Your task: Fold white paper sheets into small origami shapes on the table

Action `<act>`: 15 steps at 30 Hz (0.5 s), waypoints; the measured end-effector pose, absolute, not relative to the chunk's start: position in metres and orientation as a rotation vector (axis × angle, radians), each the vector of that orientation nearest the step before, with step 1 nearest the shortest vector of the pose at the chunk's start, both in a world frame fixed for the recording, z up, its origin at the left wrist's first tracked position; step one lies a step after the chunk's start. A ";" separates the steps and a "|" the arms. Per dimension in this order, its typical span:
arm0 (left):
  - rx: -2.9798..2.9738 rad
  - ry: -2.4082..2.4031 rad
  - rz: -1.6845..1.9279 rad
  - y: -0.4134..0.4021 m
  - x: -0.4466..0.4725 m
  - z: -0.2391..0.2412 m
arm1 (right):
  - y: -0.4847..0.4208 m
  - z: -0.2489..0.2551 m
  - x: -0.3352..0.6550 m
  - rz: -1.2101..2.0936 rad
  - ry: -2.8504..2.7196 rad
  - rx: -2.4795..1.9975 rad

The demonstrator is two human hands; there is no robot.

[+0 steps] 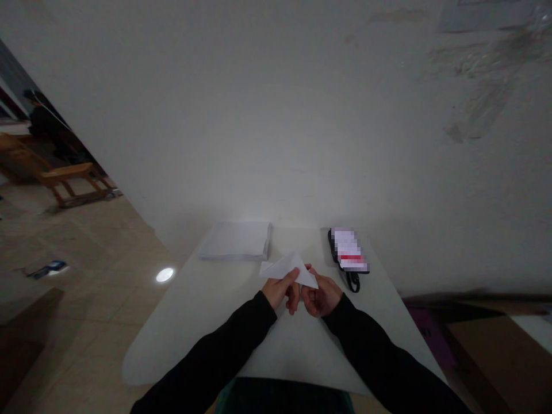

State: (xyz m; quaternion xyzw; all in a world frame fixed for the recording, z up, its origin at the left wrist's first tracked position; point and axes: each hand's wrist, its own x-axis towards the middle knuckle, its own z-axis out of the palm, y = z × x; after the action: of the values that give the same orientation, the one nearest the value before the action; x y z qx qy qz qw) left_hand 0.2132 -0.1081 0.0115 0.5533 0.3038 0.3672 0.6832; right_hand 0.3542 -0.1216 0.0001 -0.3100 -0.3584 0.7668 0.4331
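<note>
Both hands hold a folded sheet of white paper (282, 267) above the table, its folds making pointed, triangular shapes. My left hand (282, 289) pinches it from the left, thumb lying on top and the other fingers curled beneath. At the paper's right corner, my right hand (321, 294) is closed on the edge, with its fingers bent under. Parts of the fingers on both hands are hidden behind the paper or the palms.
On the white table (207, 322), a stack of white paper (237, 240) lies at the back left. A phone with a blurred screen (349, 250) rests at the back right, a black strap (353, 282) beside it. A wall (276, 115) rises behind. Boxes (495, 345) stand at right; a wooden chair (71, 172) and a person (47, 123) are far left.
</note>
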 end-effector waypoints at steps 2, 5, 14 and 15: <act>1.239 0.673 0.813 -0.108 0.213 0.011 | -0.122 -0.002 0.354 1.817 -0.897 -0.817; 1.232 0.679 0.801 -0.108 0.213 0.010 | -0.121 -0.007 0.355 1.675 -0.981 -0.882; 1.215 0.701 0.769 -0.108 0.215 0.005 | -0.123 -0.010 0.357 1.370 -1.211 -1.003; 1.206 0.709 0.792 -0.106 0.214 0.004 | -0.123 -0.011 0.358 1.374 -1.200 -1.002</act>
State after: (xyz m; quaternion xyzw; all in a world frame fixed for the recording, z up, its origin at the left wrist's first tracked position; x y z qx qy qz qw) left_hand 0.2145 -0.1061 0.0037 0.5402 0.3177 0.3548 0.6938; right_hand 0.3580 -0.1228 -0.0107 -0.4154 -0.4975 0.5695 0.5056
